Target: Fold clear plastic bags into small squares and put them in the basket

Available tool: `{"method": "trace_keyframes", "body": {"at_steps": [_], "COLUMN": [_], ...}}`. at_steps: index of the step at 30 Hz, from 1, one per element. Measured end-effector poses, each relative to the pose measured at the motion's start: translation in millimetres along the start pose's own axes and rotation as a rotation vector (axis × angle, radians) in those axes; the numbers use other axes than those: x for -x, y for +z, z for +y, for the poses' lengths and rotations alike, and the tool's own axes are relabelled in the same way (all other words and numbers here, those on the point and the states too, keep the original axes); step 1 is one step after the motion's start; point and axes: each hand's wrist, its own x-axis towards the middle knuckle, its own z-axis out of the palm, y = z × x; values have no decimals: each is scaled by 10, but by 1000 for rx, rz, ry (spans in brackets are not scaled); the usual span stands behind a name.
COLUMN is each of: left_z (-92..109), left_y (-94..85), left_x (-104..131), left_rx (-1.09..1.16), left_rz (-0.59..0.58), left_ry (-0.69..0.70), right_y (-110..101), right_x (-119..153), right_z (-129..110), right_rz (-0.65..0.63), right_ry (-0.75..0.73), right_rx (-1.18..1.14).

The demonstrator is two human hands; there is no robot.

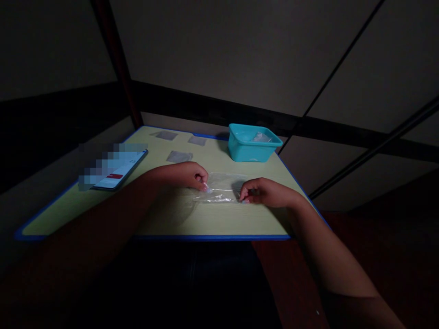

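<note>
Clock centred on the clear plastic film, 12 = far side. Wall (219, 55): panelled, black band across, 12 o'clock, dim light. Table (219, 222): pale yellow top, blue edging. Teal tub (250, 151): 1 o'clock, upright near far right corner. Touchscreen device (125, 168): between 9 and 10, face up, part pixelated. Clear plastic film (223, 188): flat on table, between the hands, crinkled along near edge. Left hand (191, 175): at 9–10, thumb and finger pinching film's left end. Right hand (265, 192): at 3, fingers curled, tips pinching near right corner. Grey squares, flat on table: nearest one (180, 156) at 10–11, second (167, 135) beyond it, third (197, 140) at 11. Crumpled clear plastic (261, 137): inside tub, right half.
</note>
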Motion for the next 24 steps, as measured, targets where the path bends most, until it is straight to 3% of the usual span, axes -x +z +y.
{"method": "trace_keyframes", "body": {"at_steps": [13,24], "left_z": [33,75], "left_y": [7,34], "left_x": [4,8], "left_rx": [-58,-82], "left_rz": [61,98], "left_ry": [36,-24], "right_y": [-25,-55], "right_x": [17,42], "right_z": [-7,29], "right_rz": [-60,-71], "right_ry": [75,127], "right_rx": [11,94]}}
